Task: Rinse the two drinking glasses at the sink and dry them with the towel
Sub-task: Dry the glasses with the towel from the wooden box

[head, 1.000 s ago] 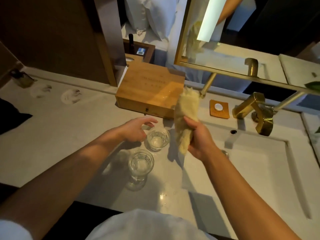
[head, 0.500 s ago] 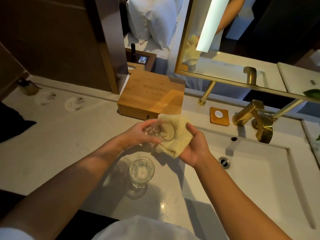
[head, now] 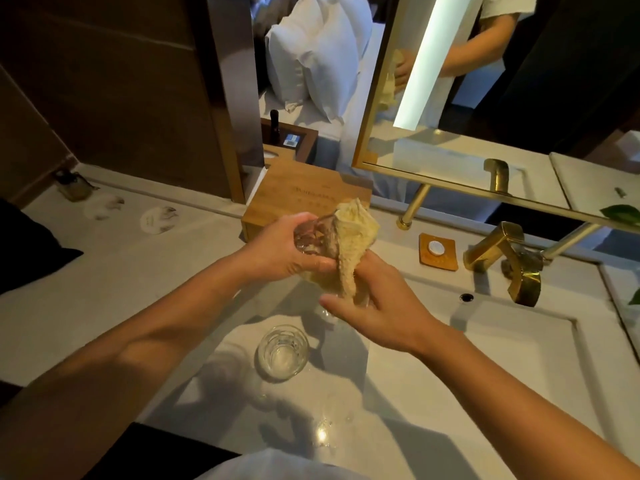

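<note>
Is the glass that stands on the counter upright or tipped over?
Upright. The glass on the counter stands on its base with its open rim facing up toward the camera, and neither hand touches it.

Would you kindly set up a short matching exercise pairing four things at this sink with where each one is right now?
Things:
1. towel
2. glass being dried
3. second glass
4. gold tap

Places:
A. standing on the counter, near the sink's left edge
B. held in the left hand
C. behind the basin, at its far edge
D. between both hands, its lower end in the right hand

Pairs: 1-D, 2-B, 3-A, 4-C
</note>
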